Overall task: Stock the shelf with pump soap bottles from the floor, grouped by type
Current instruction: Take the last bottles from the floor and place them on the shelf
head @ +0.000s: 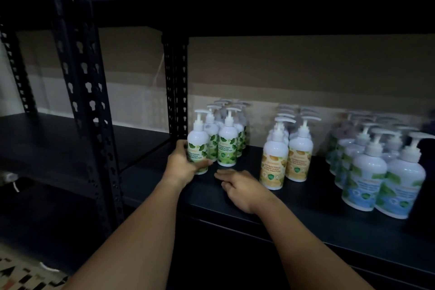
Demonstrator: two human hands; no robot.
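Dim light, black metal shelf [294,214] in front of you, upright post [176,87] at its back left corner.

Your left hand [186,165] is wrapped around the front-left green bottle [198,148], thumb across the label's lower front, fingers behind. The bottle stands upright with its base on the shelf, just beside a second green bottle [227,146] to its right. Both head two short rows of green-leaf bottles running back toward the wall; the rear ones are blurred and cannot be counted.

Your right hand [240,188] lies flat and open on the shelf, palm down, fingers pointing left toward the green group. It holds nothing and sits between the green group and the yellow group, touching neither.

Yellow group [286,155]: two rows with orange-yellow labels, upright. The front bottle of the left row stands nearer the shelf edge than the front bottle of the right row. Well apart from the green rows.

Blue group [376,172]: larger cluster at far right, blue-and-green labels, upright, front pair close to the shelf edge. Motion blur softens this side; label text is unreadable.

All pump heads are white. Pale wall [306,73] behind the rows. Patterned floor [21,275] shows at lower left, below a neighbouring dark shelf bay [58,139].
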